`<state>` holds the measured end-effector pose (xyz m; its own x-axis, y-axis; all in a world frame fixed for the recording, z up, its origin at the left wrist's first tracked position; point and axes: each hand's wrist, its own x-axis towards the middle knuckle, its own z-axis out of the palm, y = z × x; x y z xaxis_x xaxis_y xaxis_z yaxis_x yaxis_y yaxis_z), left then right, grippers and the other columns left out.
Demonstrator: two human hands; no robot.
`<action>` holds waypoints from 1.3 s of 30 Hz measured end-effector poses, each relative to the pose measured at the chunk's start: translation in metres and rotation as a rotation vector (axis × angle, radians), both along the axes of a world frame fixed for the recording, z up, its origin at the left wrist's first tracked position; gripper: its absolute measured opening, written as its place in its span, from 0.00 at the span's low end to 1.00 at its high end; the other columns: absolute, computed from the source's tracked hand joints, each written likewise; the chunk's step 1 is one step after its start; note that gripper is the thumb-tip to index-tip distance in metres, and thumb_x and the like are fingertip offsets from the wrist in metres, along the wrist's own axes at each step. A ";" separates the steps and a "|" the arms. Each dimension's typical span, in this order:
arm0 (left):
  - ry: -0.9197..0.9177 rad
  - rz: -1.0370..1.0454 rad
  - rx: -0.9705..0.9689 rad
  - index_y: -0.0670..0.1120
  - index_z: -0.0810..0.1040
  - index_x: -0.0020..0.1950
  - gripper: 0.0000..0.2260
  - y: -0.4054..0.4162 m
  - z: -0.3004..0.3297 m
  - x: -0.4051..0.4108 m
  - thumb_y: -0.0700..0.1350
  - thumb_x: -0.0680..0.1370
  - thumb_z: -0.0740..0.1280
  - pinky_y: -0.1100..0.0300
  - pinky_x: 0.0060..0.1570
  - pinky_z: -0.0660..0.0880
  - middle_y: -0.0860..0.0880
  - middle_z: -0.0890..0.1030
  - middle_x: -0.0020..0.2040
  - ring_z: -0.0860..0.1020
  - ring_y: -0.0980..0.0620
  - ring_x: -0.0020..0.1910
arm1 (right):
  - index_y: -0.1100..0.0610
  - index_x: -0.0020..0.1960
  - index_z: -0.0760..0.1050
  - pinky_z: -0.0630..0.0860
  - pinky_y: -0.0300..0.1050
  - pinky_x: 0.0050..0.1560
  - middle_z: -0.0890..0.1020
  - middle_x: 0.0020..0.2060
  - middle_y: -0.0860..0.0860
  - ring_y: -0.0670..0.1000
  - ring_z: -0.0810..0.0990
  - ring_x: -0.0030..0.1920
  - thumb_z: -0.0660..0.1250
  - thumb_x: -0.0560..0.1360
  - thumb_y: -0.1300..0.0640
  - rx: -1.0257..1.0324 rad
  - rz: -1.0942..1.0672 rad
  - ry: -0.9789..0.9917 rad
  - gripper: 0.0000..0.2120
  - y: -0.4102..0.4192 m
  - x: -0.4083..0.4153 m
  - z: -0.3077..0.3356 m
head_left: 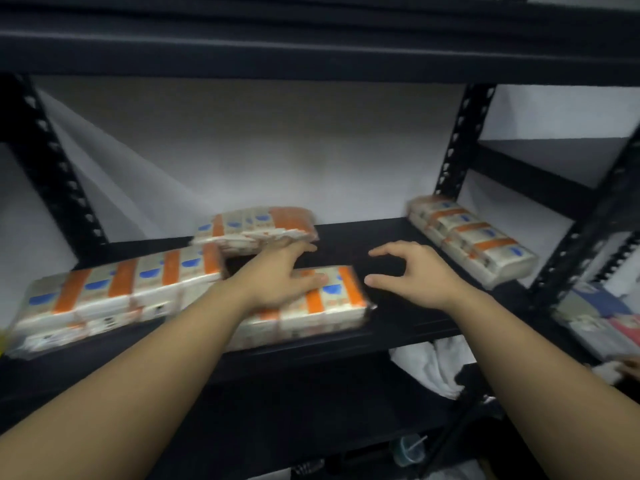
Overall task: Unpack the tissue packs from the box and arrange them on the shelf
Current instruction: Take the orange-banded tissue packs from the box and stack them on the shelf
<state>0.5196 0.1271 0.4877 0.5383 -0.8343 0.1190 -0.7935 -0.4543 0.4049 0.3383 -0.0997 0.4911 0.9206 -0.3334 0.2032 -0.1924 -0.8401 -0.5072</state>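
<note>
Nearest on the shelf [398, 327], a tissue pack [325, 306] lies under the flat, open left hand [277, 275]; the right hand [412, 271] hovers beside it, loosely curled, empty. Soft, light, slick wrap: probably best gripped by both ends. Three packs lie beyond

Your bare arms reach from the lower corners toward frame centre; left hand [277, 277] lies flat, fingers straight; right hand [412, 275] hovers, fingers loosely curved.

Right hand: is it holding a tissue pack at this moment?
No, the right hand hovers over the bare black shelf with fingers loosely curved round nothing, clear of every pack.
</note>
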 end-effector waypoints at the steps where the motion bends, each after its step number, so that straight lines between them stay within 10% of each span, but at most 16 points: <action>1: 0.004 -0.027 0.007 0.56 0.68 0.78 0.33 -0.019 0.001 -0.006 0.67 0.77 0.67 0.48 0.75 0.66 0.51 0.68 0.78 0.67 0.49 0.76 | 0.44 0.68 0.78 0.72 0.50 0.69 0.78 0.67 0.43 0.46 0.73 0.69 0.75 0.73 0.38 -0.011 -0.048 -0.017 0.26 -0.017 -0.010 -0.002; 20: 0.214 -0.087 -0.016 0.56 0.65 0.81 0.29 -0.303 -0.016 -0.060 0.63 0.82 0.62 0.52 0.73 0.67 0.46 0.69 0.78 0.70 0.47 0.74 | 0.59 0.76 0.67 0.59 0.58 0.79 0.67 0.75 0.61 0.64 0.59 0.77 0.67 0.74 0.41 -0.199 -0.566 0.041 0.35 -0.156 -0.069 -0.048; 39: 0.423 -0.100 -0.035 0.57 0.61 0.82 0.33 -0.337 -0.035 -0.032 0.64 0.80 0.66 0.47 0.76 0.66 0.52 0.66 0.79 0.69 0.51 0.75 | 0.49 0.72 0.74 0.65 0.53 0.72 0.77 0.70 0.48 0.53 0.68 0.70 0.63 0.77 0.40 -0.206 -0.425 -0.068 0.26 -0.153 -0.068 -0.051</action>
